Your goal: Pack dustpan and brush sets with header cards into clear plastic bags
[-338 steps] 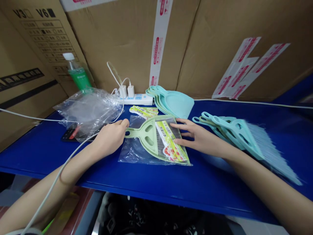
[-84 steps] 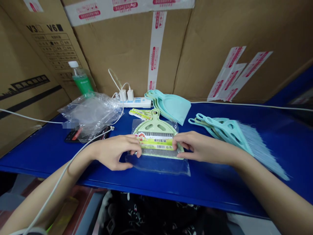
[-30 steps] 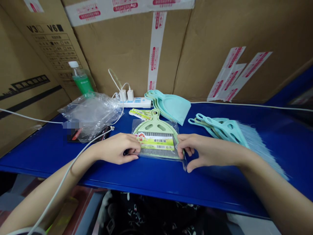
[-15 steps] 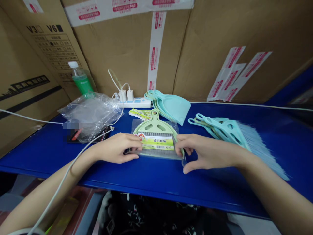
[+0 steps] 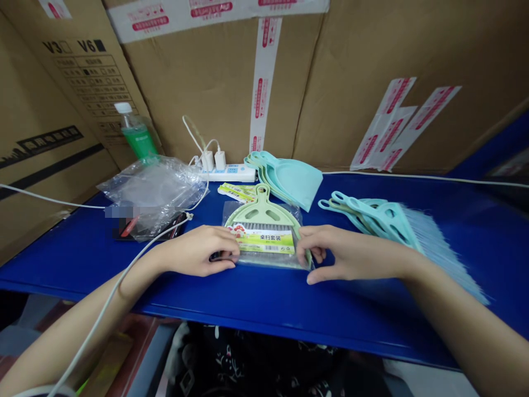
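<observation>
A light green dustpan and brush set (image 5: 262, 212) with a yellow paper label (image 5: 264, 239) lies inside a clear plastic bag (image 5: 268, 259) on the blue table (image 5: 264, 309), handle pointing away from me. My left hand (image 5: 197, 251) pinches the bag's near left corner, fingers closed on it. My right hand (image 5: 343, 255) pinches the near right corner, thumb stretched along the folded bag edge.
Stacked teal dustpans (image 5: 289, 176) sit behind the set, teal brushes (image 5: 397, 226) to the right. A heap of clear bags (image 5: 152, 190) over a phone lies left, with a green bottle (image 5: 135, 132), power strip (image 5: 229, 172), spare labels (image 5: 237, 192) and cardboard boxes (image 5: 206, 77) behind.
The bag's loose open end, which lay flat towards me, has been folded under or back against the set. Both hands stay at the near corners; the right thumb has slid inward.
</observation>
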### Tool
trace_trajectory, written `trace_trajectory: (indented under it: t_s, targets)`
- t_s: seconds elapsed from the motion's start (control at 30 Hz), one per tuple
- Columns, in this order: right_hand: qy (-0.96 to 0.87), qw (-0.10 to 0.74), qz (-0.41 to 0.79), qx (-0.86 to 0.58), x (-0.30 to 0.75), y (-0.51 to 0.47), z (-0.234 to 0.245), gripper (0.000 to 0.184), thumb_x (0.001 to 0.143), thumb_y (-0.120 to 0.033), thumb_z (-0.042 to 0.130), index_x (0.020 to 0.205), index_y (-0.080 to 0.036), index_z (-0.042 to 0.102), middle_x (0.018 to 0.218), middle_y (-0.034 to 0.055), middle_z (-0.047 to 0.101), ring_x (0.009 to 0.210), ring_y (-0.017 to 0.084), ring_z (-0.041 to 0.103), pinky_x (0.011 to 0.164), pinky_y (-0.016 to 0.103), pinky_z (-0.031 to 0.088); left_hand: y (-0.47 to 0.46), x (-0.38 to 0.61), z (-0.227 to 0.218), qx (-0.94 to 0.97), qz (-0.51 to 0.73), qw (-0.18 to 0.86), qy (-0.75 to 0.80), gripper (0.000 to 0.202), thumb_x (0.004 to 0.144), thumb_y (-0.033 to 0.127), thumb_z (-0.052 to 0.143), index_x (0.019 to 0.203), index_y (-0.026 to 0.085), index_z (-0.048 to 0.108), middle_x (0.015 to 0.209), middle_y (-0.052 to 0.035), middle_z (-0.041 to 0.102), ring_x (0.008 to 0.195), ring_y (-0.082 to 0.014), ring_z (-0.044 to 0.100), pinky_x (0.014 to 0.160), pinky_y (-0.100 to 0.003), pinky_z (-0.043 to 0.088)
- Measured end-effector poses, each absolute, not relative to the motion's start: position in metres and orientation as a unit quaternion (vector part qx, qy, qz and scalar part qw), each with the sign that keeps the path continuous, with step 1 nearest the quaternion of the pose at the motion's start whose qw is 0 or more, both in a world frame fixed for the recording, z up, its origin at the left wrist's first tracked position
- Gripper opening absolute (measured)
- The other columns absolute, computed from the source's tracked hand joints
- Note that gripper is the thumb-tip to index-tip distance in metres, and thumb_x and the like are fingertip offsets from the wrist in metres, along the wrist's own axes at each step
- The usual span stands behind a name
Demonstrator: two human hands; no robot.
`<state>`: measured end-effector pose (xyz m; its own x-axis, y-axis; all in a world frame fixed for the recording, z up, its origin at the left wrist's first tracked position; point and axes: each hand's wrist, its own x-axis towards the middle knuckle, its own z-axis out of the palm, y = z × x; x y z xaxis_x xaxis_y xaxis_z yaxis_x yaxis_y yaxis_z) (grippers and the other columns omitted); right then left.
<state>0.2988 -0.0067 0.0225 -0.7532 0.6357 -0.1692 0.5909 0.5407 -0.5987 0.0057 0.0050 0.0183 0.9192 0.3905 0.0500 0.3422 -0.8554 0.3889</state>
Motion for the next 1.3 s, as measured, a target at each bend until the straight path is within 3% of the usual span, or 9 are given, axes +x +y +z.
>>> trace_trajectory:
  t_s: [0.13,0.43,0.73,0.87,1.03,1.3]
  targets:
    - [-0.880,0.041,0.314,-0.353,0.2982,-0.0069,0.0225,0.025,0.081,-0.044,0.068,0.090,-0.020,0.065,0.079,0.0005,0.050,0.069,0.017,0.049,0.067,0.033,0.043,0.0052,0.0062,0.0175,0.962,0.066,0.188,0.188,0.019,0.095,0.020,0.048,0.079,0.018,0.058,0.073,-0.0006,0.061,0.075,-0.0159,0.057,0.074,-0.028,0.045]
    - [-0.880,0.054,0.322,-0.345,0.2983,-0.0059,0.0191,0.025,0.088,-0.042,0.057,0.082,-0.020,0.068,0.079,0.0021,0.054,0.068,0.016,0.051,0.066,0.031,0.042,0.0048,0.0059,0.0189,0.962,0.064,0.185,0.192,0.018,0.095,0.022,0.048,0.079,0.018,0.055,0.070,0.0014,0.055,0.069,-0.0139,0.053,0.068,-0.025,0.043]
    - [-0.893,0.050,0.293,-0.337,0.2983,-0.0062,0.0169,0.021,0.090,-0.031,0.047,0.080,-0.020,0.062,0.078,0.0020,0.052,0.069,0.016,0.049,0.067,0.032,0.041,0.0054,0.0037,0.0170,0.956,0.078,0.187,0.214,0.017,0.096,0.024,0.046,0.089,0.017,0.059,0.088,-0.0033,0.061,0.078,-0.0144,0.058,0.071,-0.024,0.045]
    - [-0.895,0.054,0.289,-0.336,0.2983,-0.0077,0.0166,0.018,0.089,-0.029,0.047,0.081,-0.020,0.061,0.078,0.0015,0.051,0.068,0.015,0.049,0.066,0.032,0.041,0.0062,0.0035,0.0168,0.955,0.077,0.185,0.218,0.018,0.097,0.023,0.045,0.089,0.016,0.060,0.087,-0.0036,0.062,0.078,-0.0144,0.058,0.070,-0.025,0.045]
    - [-0.885,0.050,0.297,-0.355,0.2962,-0.0088,0.0175,0.019,0.085,-0.038,0.058,0.080,-0.020,0.062,0.078,0.0012,0.051,0.068,0.015,0.049,0.065,0.031,0.041,0.0059,0.0034,0.0157,0.956,0.078,0.180,0.220,0.020,0.098,0.021,0.043,0.088,0.017,0.059,0.086,-0.0029,0.062,0.077,-0.0142,0.058,0.070,-0.024,0.045]
    - [-0.890,0.062,0.285,-0.349,0.2959,-0.0064,0.0140,0.020,0.089,-0.031,0.047,0.075,-0.020,0.057,0.076,0.0015,0.051,0.063,0.014,0.045,0.060,0.030,0.037,0.0059,0.0034,0.0162,0.956,0.078,0.176,0.222,0.020,0.097,0.021,0.043,0.087,0.017,0.059,0.086,-0.0030,0.062,0.077,-0.0144,0.058,0.070,-0.025,0.045]
